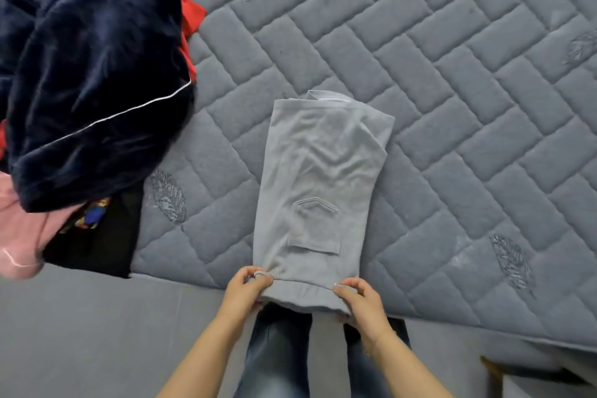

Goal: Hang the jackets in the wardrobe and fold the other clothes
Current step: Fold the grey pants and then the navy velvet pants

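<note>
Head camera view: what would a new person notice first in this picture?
First, the grey garment lying in a long strip at the centre of the quilted mattress, its near hem pinched by the left hand and right hand. Then the dark navy garment heaped on other clothes at the left.

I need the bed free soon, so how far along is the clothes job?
Early, by the look of it. No finished folded stack shows. In hand: the grey trousers lie folded lengthwise on the mattress, and the left hand and right hand pinch the near hem. Left: the heap with the navy garment, plus red, pink and black pieces. No wardrobe is in view.
</note>
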